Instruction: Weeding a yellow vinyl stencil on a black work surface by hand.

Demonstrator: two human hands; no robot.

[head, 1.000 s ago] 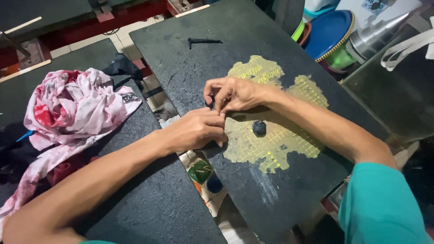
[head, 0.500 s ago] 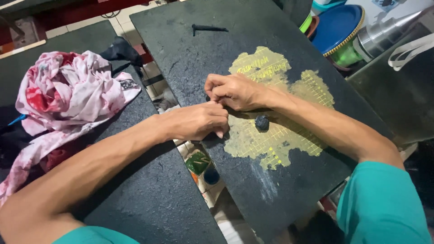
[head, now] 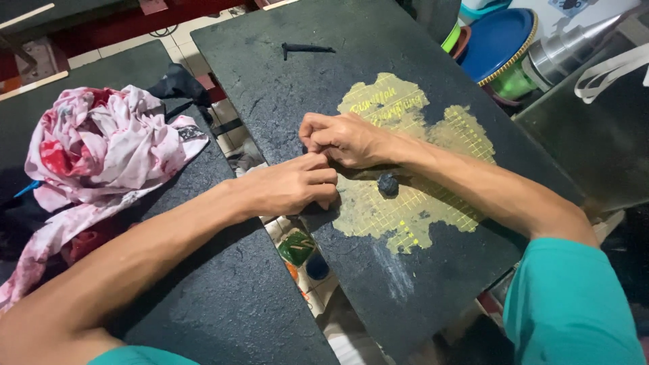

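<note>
Black, a small lump [head: 387, 183] lies on the yellow patch [head: 405, 169] of the dark counter [head: 284, 88], just beside the right hand [head: 345, 138]. Both hands are curled tight, fingertips pinched together; what is held cannot be told. The left hand [head: 291, 188] touches the right. A pink-stained cloth [head: 101, 149] lies well left of the patch.

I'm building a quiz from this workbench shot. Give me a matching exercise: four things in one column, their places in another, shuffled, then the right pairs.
Things:
1. small dark lump
2. pink and white cloth
3. blue plate
4. thin black tool

Places:
A. far end of the black board
B. on the yellow patch, beside the right hand
C. top right, off the board
D. on the left board

Pairs: 1-B, 2-D, 3-C, 4-A
</note>
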